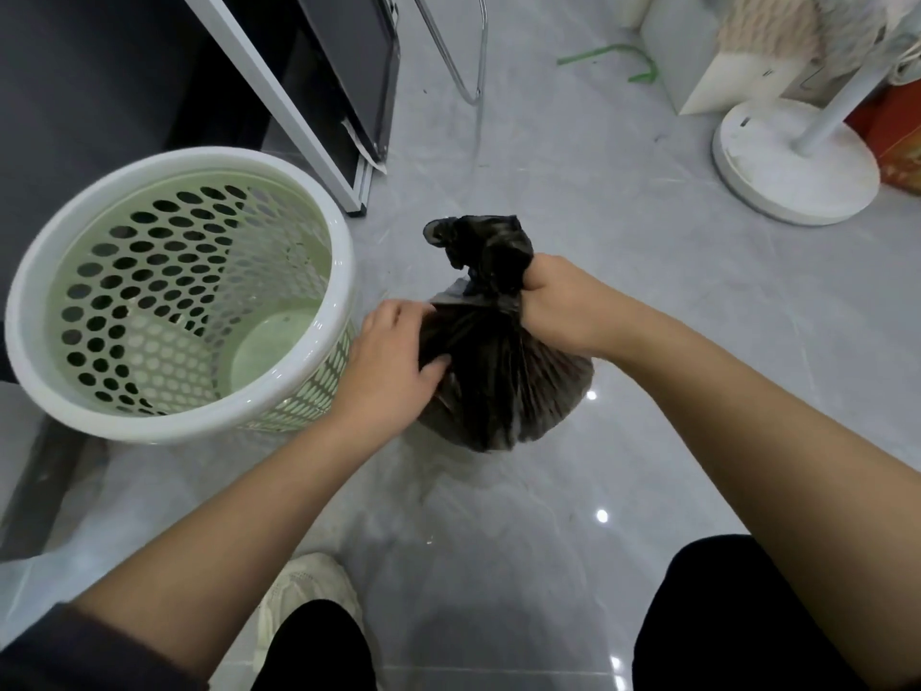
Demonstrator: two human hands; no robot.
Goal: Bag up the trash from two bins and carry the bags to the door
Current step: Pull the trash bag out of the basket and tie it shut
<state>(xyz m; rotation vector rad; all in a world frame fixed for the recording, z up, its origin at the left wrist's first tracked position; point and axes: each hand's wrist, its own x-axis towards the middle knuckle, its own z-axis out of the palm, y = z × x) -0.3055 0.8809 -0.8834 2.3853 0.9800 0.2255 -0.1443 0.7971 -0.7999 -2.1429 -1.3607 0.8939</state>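
A full black trash bag (503,381) rests on the grey floor in the middle of the view, its neck gathered and twisted at the top. My right hand (558,301) is clenched around that twisted neck. My left hand (393,361) presses on the bag's left side, fingers curled into the plastic. To the left stands a pale green perforated bin (45,271) with a white rim. No liner or trash shows inside it.
A dark monitor (349,62) leans against a white desk leg at the back left. A chrome chair leg (463,67) stands behind the bag. A white fan base (792,162) and boxes sit at the back right. My shoe (309,591) is below.
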